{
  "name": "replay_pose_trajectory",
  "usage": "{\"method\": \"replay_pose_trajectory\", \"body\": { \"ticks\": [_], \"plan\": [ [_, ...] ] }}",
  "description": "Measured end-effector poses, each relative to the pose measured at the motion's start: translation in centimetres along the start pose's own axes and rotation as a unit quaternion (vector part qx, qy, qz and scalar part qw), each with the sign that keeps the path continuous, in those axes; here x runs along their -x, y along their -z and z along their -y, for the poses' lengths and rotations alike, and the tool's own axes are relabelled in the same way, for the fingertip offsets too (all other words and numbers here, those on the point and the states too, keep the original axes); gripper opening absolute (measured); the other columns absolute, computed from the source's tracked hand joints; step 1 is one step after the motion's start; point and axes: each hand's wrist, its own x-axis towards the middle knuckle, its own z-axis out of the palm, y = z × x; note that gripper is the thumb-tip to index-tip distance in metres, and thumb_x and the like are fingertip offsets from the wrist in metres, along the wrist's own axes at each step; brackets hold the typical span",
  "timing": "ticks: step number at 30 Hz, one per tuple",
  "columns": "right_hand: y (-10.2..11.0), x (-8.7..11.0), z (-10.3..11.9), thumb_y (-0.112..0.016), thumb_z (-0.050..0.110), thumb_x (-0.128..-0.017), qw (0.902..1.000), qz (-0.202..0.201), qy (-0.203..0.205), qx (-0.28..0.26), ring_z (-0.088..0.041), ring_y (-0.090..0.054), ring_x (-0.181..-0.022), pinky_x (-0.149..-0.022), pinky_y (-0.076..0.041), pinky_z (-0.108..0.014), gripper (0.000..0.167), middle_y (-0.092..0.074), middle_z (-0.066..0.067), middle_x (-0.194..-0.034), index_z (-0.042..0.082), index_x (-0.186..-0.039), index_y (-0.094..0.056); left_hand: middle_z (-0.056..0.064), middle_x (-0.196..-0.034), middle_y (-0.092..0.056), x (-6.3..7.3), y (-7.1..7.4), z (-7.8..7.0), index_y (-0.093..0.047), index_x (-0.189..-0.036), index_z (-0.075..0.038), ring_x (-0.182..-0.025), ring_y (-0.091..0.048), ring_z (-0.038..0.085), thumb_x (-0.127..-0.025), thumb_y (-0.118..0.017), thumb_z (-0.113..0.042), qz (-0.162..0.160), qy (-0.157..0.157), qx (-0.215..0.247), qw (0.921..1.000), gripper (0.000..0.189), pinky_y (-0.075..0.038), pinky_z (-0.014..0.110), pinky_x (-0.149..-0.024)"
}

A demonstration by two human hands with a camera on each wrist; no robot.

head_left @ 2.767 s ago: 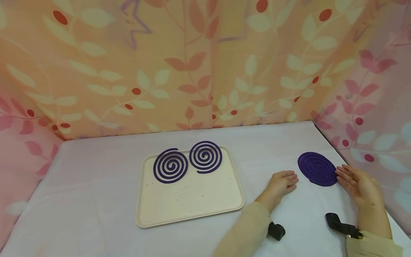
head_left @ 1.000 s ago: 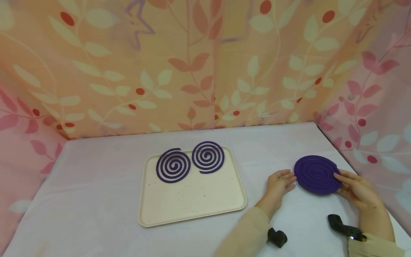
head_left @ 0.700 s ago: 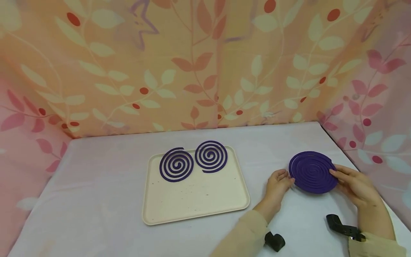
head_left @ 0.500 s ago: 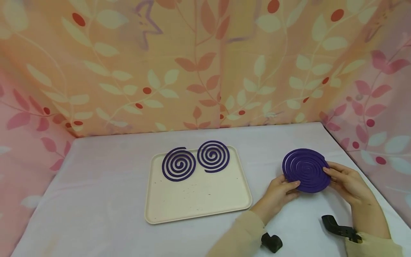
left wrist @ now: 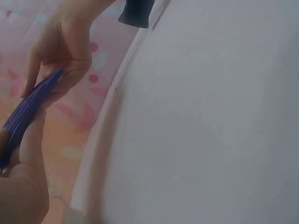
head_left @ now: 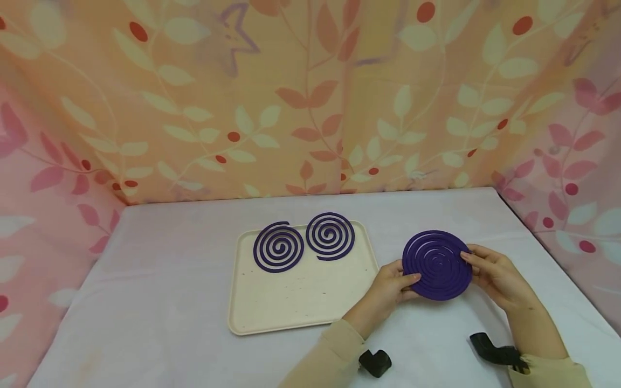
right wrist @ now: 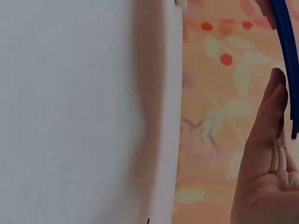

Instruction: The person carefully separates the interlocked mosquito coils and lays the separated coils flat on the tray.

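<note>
In the head view, both hands hold a purple disc of tightly wound mosquito coil (head_left: 437,265) above the right part of the table. The left hand (head_left: 388,285) pinches its left edge, thumb on top and fingers below. At the opposite edge, the right hand (head_left: 497,277) grips it the same way. Both wrist views show the held coil edge-on, as a band between the hands. Two separate open spirals, a left mosquito coil (head_left: 278,248) and a right mosquito coil (head_left: 329,233), lie on the far end of a cream tray (head_left: 291,310), overlapping its rim.
A white cloth covers the table (head_left: 160,291). Small dark specks dot the tray. Black devices are strapped at the left wrist (head_left: 375,363) and the right wrist (head_left: 495,350). Patterned curtains (head_left: 310,118) stand behind and at both sides.
The right hand took hold of the coil disc and raised it from the table's right side. The left hand then gripped its other edge. Both have carried it leftward, nearer the tray.
</note>
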Motion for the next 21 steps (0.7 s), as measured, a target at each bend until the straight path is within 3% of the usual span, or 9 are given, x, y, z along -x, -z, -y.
{"method": "replay_pose_trajectory", "body": {
  "ticks": [4, 9, 15, 21],
  "plan": [
    [-1.2, -0.3, -0.5, -0.038, -0.009, -0.097, 0.9982, -0.007, -0.007, 0.059, -0.009, -0.065, -0.079, -0.064, -0.054, -0.021, 0.037, -0.07, -0.001, -0.092, 0.008, -0.102, -0.071, 0.033, -0.109, -0.059, 1.1, 1.3, -1.0, -0.053, -0.115, 0.017, -0.102, -0.057, 0.044, -0.09, -0.051, 0.011, 0.02, 0.027, -0.058, 0.9977, 0.026, -0.053, 0.041, -0.08],
    [-2.4, -0.5, -1.1, -0.041, -0.01, -0.095, 0.996, -0.002, -0.026, 0.086, -0.007, -0.064, -0.073, -0.059, -0.054, -0.021, 0.036, -0.07, 0.001, -0.087, 0.01, -0.098, -0.071, 0.034, -0.104, -0.061, 2.2, 3.0, -1.9, -0.055, -0.111, 0.018, -0.093, -0.064, 0.037, -0.089, -0.053, 0.01, 0.035, 0.024, -0.11, 0.993, 0.023, -0.056, 0.032, -0.074],
    [-4.9, -1.5, -2.1, -0.049, -0.007, -0.093, 0.9911, -0.019, -0.049, 0.123, -0.007, -0.063, -0.069, -0.057, -0.054, -0.021, 0.03, -0.069, 0.002, -0.082, 0.012, -0.092, -0.071, 0.034, -0.101, -0.062, 3.8, 5.6, -3.0, -0.056, -0.111, 0.017, -0.087, -0.067, 0.029, -0.089, -0.053, 0.009, 0.036, 0.034, -0.116, 0.992, 0.024, -0.057, 0.03, -0.071],
    [-7.5, -2.8, -3.2, -0.053, -0.003, -0.093, 0.9874, 0.001, -0.075, 0.139, -0.005, -0.061, -0.067, -0.057, -0.054, -0.021, 0.022, -0.066, 0.004, -0.077, 0.011, -0.088, -0.069, 0.032, -0.103, -0.062, 5.4, 8.4, -4.2, -0.054, -0.115, 0.018, -0.086, -0.067, 0.025, -0.089, -0.053, 0.008, 0.045, 0.041, -0.108, 0.9923, 0.027, -0.056, 0.033, -0.074]
  ]
}}
